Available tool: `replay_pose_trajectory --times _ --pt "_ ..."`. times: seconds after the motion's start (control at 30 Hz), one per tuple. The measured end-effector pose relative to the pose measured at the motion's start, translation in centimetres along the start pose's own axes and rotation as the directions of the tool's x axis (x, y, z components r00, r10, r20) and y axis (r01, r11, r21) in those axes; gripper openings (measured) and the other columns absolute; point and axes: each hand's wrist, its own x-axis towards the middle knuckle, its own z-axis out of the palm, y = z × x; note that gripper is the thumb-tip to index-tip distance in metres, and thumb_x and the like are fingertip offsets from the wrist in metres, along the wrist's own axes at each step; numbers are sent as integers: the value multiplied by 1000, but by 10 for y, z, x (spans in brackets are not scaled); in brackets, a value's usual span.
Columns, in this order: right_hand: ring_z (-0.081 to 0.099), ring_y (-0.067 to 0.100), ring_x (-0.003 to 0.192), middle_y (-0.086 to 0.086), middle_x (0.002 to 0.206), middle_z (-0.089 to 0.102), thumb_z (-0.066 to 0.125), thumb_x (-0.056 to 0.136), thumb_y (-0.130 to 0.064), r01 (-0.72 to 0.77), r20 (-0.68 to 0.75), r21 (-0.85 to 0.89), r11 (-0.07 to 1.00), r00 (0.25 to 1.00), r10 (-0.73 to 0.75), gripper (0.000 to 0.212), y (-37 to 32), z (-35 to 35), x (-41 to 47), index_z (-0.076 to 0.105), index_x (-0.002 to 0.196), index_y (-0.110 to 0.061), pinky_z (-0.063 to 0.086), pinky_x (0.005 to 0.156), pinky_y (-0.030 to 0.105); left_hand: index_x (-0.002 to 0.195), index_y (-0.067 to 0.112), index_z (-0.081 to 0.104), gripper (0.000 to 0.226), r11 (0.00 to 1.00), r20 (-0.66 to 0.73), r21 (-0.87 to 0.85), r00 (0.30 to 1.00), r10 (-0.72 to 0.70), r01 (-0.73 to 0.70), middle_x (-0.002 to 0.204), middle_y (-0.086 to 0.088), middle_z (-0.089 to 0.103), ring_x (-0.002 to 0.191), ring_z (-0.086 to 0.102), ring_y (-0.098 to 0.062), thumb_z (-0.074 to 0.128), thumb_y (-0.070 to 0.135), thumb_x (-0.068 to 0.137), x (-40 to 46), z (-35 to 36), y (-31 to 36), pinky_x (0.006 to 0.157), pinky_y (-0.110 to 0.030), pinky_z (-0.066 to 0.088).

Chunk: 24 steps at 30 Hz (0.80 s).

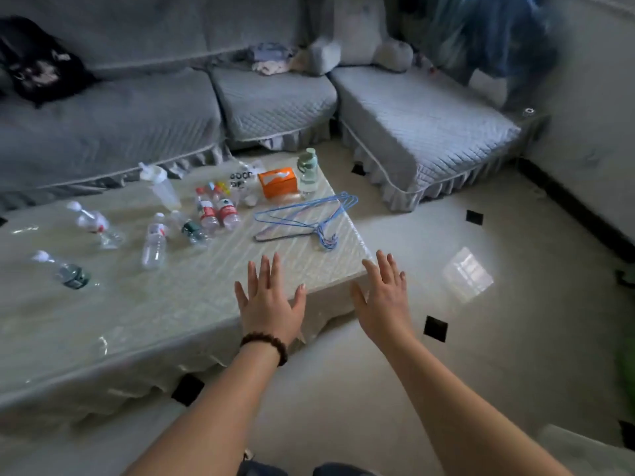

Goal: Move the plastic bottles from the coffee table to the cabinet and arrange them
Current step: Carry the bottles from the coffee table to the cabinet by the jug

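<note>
1. Left hand (pixel 271 304), bead bracelet (pixel 264 345) at wrist: flat, fingers spread, empty, lower centre.
2. Right hand (pixel 383 297): fingers likewise spread, empty.
3. Clear plastic bottles (pixel 154 242): lying centre-left on glossy covered worktop (pixel 171 304).
4. Blue wire hangers (pixel 305 218): centre.

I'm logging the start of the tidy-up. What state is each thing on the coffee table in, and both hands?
left hand: open, empty
right hand: open, empty
red-label bottles: upright
green-label bottle: lying down
hangers: lying flat
tissue box: open
</note>
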Motion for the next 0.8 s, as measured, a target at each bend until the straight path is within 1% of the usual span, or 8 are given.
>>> replay_pose_trajectory --times 0.07,0.13,0.23,0.43,0.53,0.63,0.8 --pt "5 23 147 7 158 17 47 94 -42 51 17 4 999 999 -51 53 -39 24 9 42 140 -15 4 119 42 150 24 9 72 998 -22 -5 998 -56 56 158 -1 12 146 0 -21 42 50 91 9 -16 -40 116 -48 0" --pt "2 20 147 5 159 15 45 95 -43 87 62 -5 996 994 -87 53 -78 47 16 40 141 -17 -1 118 38 151 24 8 73 994 -47 -1 993 -107 107 158 -1 12 146 -1 -21 42 50 91 17 -33 -83 116 -47 0" --pt "-1 19 147 5 159 13 43 96 -43 145 98 -6 989 985 -144 53 -132 81 25 38 142 -17 -2 119 38 150 24 6 72 984 -66 8 982 -175 176 159 -1 10 146 -2 -20 40 50 92 27 -57 -144 117 -47 -1" --pt "-7 15 147 1 160 8 36 97 -47 224 160 -8 974 962 -220 55 -232 143 36 32 144 -19 -2 120 39 150 23 7 71 963 -99 19 959 -267 270 158 -1 11 146 0 -21 38 51 92 50 -96 -249 117 -47 1" --pt "-9 14 146 0 160 6 34 97 -48 245 205 -3 969 949 -239 56 -267 164 40 30 145 -20 -4 120 37 150 23 8 72 949 -120 23 943 -309 314 158 -2 12 146 2 -22 39 52 92 60 -107 -284 116 -48 3" --pt "-9 14 146 0 160 6 35 97 -47 268 234 10 963 936 -263 56 -293 181 47 29 145 -20 -6 119 35 150 22 6 73 930 -112 1 924 -366 368 159 -3 10 146 1 -22 38 53 92 69 -114 -311 116 -48 2" --pt "-9 15 146 1 160 5 33 97 -48 310 293 -13 951 910 -293 59 -325 211 75 26 147 -18 -2 120 38 150 23 3 75 895 -104 -19 889 -445 445 159 -3 8 146 0 -22 36 55 92 89 -116 -348 116 -47 2"
